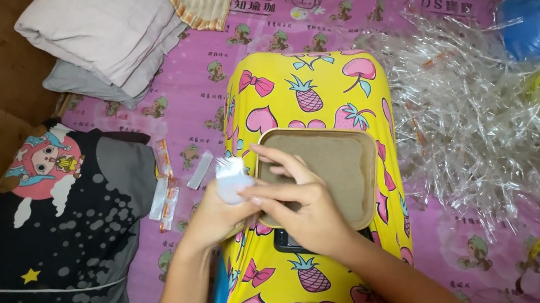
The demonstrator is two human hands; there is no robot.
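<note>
Below, pink printed mat [463, 230]; clear wrapper heap [462, 111] right, folded cloths [100, 25] left.

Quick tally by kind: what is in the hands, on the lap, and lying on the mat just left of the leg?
Small clear packet held in both hands: 1
Tan square tray on the lap: 1
Dark device under the tray: 1
Small packets loose on the mat: about 4
Total: about 7
</note>
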